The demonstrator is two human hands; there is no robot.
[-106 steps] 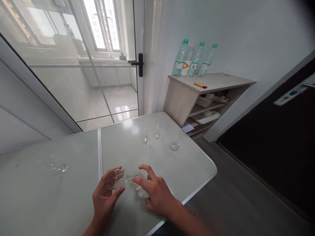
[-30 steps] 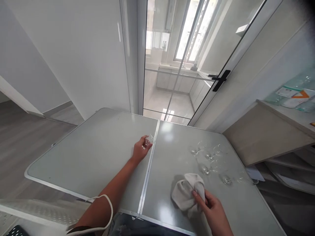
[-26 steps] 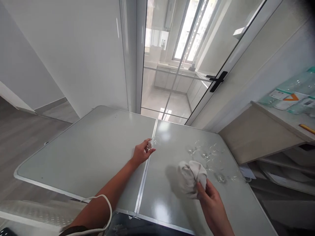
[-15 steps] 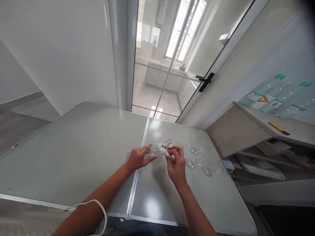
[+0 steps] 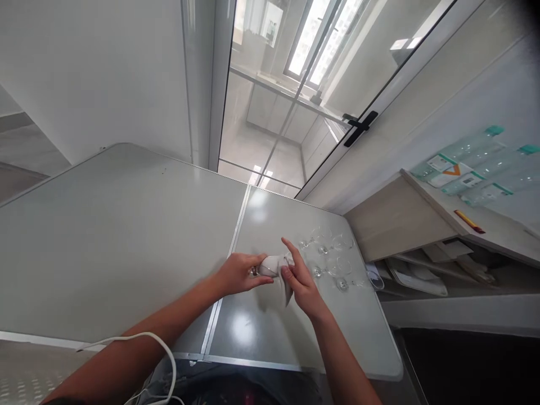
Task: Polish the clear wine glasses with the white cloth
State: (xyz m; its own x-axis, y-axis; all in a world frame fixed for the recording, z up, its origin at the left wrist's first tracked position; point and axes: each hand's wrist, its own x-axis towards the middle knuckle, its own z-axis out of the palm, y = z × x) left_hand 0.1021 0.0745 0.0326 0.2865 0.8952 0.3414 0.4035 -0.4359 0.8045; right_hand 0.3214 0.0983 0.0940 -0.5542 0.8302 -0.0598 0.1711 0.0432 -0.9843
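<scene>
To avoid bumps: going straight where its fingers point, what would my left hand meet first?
Beyond the glass it holds, your left hand would likely meet the white cloth first, then your right hand; depth is unclear.

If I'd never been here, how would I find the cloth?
Find the grey table with a metal strip across it. Right of that strip, the right hand holds the cloth. It's white and crumpled; the stemmed glasses nearby are clear.
</scene>
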